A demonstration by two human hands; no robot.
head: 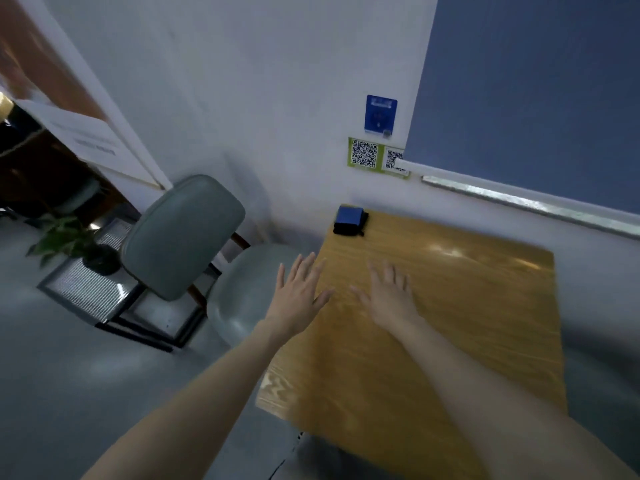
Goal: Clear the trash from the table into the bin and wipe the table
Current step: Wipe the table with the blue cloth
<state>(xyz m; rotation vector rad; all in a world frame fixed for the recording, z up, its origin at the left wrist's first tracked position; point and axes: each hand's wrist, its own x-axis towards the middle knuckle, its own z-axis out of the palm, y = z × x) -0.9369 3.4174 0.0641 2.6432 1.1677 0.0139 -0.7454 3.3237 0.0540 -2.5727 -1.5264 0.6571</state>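
Observation:
A wooden table (450, 341) with a yellow grain top fills the right half of the head view. My left hand (298, 292) hovers at the table's left edge, fingers spread and palm down, holding nothing. My right hand (389, 296) is stretched flat over the tabletop beside it, fingers apart and empty. A small blue and black box (349, 220) sits at the table's far left corner against the wall, well beyond both hands. No trash, cloth or bin shows in this view.
A grey-green chair (183, 237) stands left of the table, its round seat (249, 289) tucked near the table edge. A potted plant (76, 244) sits on a floor grille further left. The white wall carries QR code stickers (367, 155) and a blue plaque (380, 114).

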